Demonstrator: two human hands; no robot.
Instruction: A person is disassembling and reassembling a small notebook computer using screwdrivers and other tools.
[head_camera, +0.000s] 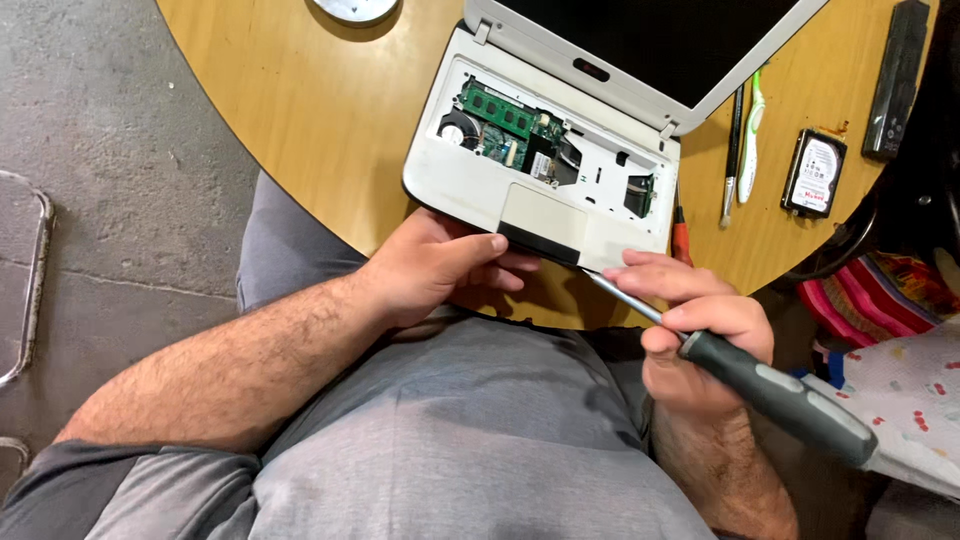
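The round wooden desk (300, 130) carries everything you work on, and the white laptop (545, 150) is your landmark: it lies open at the desk's near edge, its keyboard cover off so that the green memory board (497, 110) and the other inner parts show, and its dark screen (650, 40) leans away from you. Your left hand (440, 270) grips the laptop's near edge just left of the trackpad (540, 212), thumb on top and fingers curled underneath, closed firmly on the casing. Your right hand (690, 330) sits at the laptop's near right corner, wrapped tight around the dark grey handle of a screwdriver (770, 385), whose thin metal shaft runs up to the seam under the front edge, by the dark strip below the trackpad. To the right of the laptop lie a bare hard drive (814, 172), a long black battery pack (896, 80) beyond it, and, closer to the laptop, a white and green toothbrush (751, 140) beside a slim dark brush (732, 150). A small orange-handled tool (681, 240) lies against the laptop's right corner.
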